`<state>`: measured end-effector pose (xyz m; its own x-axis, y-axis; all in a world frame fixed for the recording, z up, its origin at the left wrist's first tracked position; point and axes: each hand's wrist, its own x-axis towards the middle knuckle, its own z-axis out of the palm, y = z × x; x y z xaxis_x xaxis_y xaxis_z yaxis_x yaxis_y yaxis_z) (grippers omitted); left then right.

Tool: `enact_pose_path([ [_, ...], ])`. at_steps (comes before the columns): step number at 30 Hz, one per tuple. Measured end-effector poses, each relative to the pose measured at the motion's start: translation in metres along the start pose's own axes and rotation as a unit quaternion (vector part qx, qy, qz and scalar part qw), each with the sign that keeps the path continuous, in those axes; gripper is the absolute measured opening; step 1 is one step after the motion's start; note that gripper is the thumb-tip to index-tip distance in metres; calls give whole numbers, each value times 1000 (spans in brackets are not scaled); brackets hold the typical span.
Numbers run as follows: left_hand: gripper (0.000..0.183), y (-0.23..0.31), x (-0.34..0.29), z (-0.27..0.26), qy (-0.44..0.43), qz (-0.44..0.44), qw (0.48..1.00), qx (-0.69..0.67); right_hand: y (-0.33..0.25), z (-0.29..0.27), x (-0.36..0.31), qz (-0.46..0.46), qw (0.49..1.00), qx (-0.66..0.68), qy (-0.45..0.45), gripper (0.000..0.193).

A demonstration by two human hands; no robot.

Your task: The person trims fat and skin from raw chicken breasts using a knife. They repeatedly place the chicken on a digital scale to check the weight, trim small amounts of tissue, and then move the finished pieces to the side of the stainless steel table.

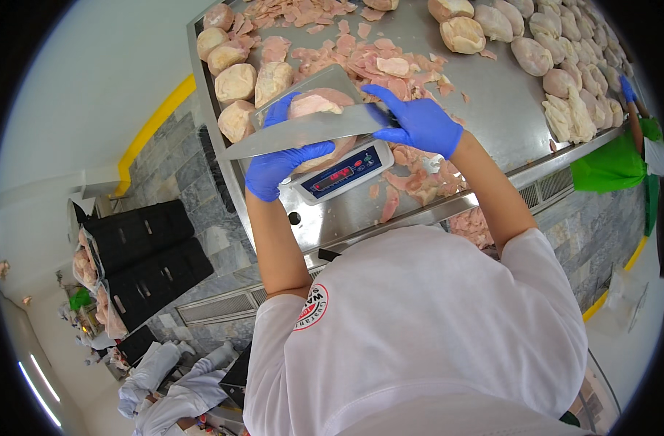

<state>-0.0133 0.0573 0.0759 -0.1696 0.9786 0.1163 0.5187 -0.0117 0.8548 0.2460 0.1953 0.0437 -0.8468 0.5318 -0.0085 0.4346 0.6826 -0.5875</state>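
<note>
A large pale-pink piece of meat (323, 102) sits on the metal pan of a digital scale (379, 161), whose red display is lit. My left hand (272, 171), in a blue glove, is wrapped around the meat's left side, thumb and fingers apart on either side of it. In my right hand (426, 127), also blue-gloved, is a knife (288, 134) with a long, broad blade. The blade reaches leftward across the meat and passes over my left hand. The knife's handle is hidden within my right hand.
The steel table (484, 94) carries thin meat scraps (354, 58) beyond the scale. Rounded meat pieces (236, 82) line its left edge; many more pale pieces (532, 57) lie at the far right, near another person's blue-gloved hand (627, 89). Black crates (147, 254) stand on the left.
</note>
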Motion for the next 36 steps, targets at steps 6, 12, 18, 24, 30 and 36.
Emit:
enact_pose_path([
  [6, 96, 4, 4, -4, -51, -63, 991, -103, -43, -15, 51, -7, 997, 12, -73, 75],
  [12, 108, -11, 7, 12, -18, -40, 996, -72, -16, -7, 90, -1, 991, 132, -23, 70],
  [18, 106, -11, -9, 20, 90, -62, 993, 33, 34, 2, 26, 115, 983, 139, -15, 67],
  [24, 101, 11, -6, 25, 131, 3, 967, 217, 37, -18, -26, 127, 991, -33, -12, 72],
  [30, 92, 13, 2, 36, 160, -61, 971, 167, -16, -37, -67, 16, 999, 29, 35, 70],
  [36, 92, 21, 2, 58, 227, -96, 946, 209, -43, -35, -92, 45, 998, 26, -23, 72],
])
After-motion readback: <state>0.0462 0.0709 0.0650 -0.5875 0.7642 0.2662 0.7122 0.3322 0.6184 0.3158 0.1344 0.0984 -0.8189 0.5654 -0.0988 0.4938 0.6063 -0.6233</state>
